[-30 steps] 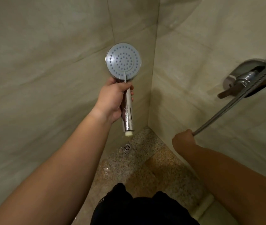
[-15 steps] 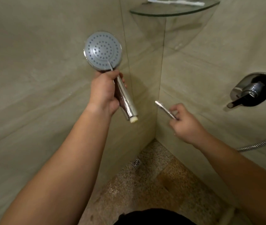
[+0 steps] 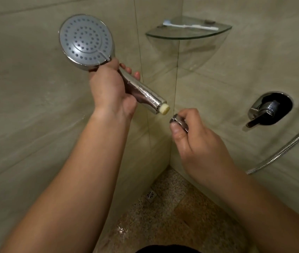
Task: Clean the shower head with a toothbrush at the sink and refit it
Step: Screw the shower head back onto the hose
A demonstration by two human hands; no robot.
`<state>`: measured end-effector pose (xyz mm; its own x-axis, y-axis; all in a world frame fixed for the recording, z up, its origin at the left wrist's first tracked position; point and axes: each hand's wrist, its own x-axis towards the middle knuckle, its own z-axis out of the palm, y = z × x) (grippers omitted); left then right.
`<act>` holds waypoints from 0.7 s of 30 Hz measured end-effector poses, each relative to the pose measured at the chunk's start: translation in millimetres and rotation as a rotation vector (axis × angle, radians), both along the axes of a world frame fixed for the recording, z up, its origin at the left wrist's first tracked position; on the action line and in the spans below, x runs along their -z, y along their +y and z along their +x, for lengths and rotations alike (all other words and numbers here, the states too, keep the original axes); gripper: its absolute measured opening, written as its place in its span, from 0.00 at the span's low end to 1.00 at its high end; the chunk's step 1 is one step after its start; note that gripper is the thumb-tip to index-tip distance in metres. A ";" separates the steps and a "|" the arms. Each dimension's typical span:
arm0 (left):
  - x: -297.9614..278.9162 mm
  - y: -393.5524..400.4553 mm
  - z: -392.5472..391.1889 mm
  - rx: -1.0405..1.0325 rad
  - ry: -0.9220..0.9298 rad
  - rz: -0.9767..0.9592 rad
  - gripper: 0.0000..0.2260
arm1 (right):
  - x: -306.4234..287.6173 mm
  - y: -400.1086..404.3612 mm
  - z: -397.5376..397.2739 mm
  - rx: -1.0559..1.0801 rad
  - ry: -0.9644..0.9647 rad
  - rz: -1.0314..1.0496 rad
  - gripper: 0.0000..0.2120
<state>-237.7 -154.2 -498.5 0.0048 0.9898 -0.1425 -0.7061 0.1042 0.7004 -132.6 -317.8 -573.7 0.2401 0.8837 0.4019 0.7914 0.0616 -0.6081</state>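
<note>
My left hand (image 3: 111, 88) grips the chrome handle of the shower head (image 3: 86, 41), whose round grey spray face points toward me at upper left. The handle slants down to the right and ends in a cream threaded stub (image 3: 164, 109). My right hand (image 3: 198, 139) pinches the chrome hose nut (image 3: 178, 122) just below and right of that stub, a small gap apart. The metal hose (image 3: 283, 148) loops away to the right behind my wrist. A white toothbrush (image 3: 190, 26) lies on the glass corner shelf (image 3: 187, 36).
Beige tiled walls meet in a corner straight ahead. A chrome mixer lever (image 3: 265, 111) sits on the right wall. A small floor drain (image 3: 151, 196) lies in the speckled, wet floor below.
My right hand slid up the hose to its end nut and brought it close to the handle's stub. My left hand tilted the shower head so the handle points toward the nut.
</note>
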 end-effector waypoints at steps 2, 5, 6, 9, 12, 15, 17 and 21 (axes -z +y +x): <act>0.6 -5.3 0.8 -0.029 -0.004 0.014 0.18 | -1.1 2.6 -3.4 0.046 -0.068 0.068 0.07; 2.8 -12.1 1.2 -0.052 0.015 0.019 0.19 | -2.1 4.6 -8.6 0.085 -0.041 0.146 0.07; 3.9 -13.8 0.7 -0.058 0.017 0.023 0.19 | -2.5 5.0 -10.4 0.096 -0.032 0.166 0.07; 6.9 -17.2 -1.3 -0.083 0.008 0.044 0.17 | -2.3 5.2 -12.2 0.136 -0.042 0.191 0.07; 8.0 -22.5 -2.2 -0.113 0.012 0.081 0.10 | -3.9 4.3 -11.1 0.164 -0.061 0.219 0.07; 8.7 -25.5 -0.4 -0.149 0.009 0.105 0.09 | -4.1 4.0 -11.2 0.169 -0.124 0.238 0.08; 8.3 -26.1 0.8 -0.166 0.017 0.118 0.10 | -4.4 5.3 -12.2 0.182 -0.154 0.257 0.08; 5.0 -26.7 2.3 -0.174 0.004 0.129 0.10 | -4.3 9.1 -7.7 0.177 -0.086 0.242 0.08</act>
